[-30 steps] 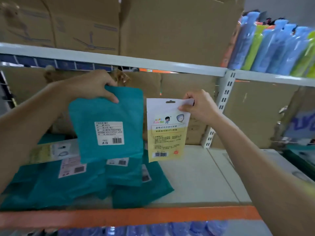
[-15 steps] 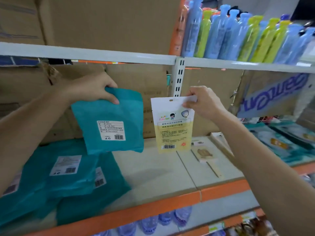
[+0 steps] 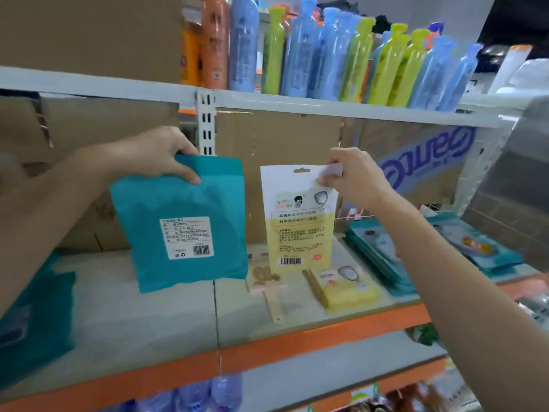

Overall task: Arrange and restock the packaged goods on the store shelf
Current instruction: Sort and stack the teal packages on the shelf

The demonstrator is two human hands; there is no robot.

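My left hand [image 3: 154, 156] grips a teal pouch [image 3: 184, 221] by its top edge; the pouch hangs above the shelf board [image 3: 142, 316] with its white barcode label facing me. My right hand [image 3: 353, 176] pinches the top right corner of a white and yellow packet [image 3: 297, 218], which hangs upright over the shelf. On the board below it lie a yellow packet [image 3: 347, 286] and a pale wooden-looking item [image 3: 273, 295]. More teal pouches [image 3: 32, 319] lie at the far left of the shelf.
A pile of teal-edged flat packs [image 3: 383, 257] sits to the right on the same shelf. Cardboard boxes [image 3: 285, 162] line the back. Blue, green and orange bottles [image 3: 335, 55] stand on the shelf above. A white slotted upright [image 3: 206, 126] divides the bays. The shelf edge [image 3: 297, 340] is orange.
The view has swung right: the teal pile slid to the left edge, and the yellow packet and flat packs on the right came into sight. Both hands keep hold of their packets.
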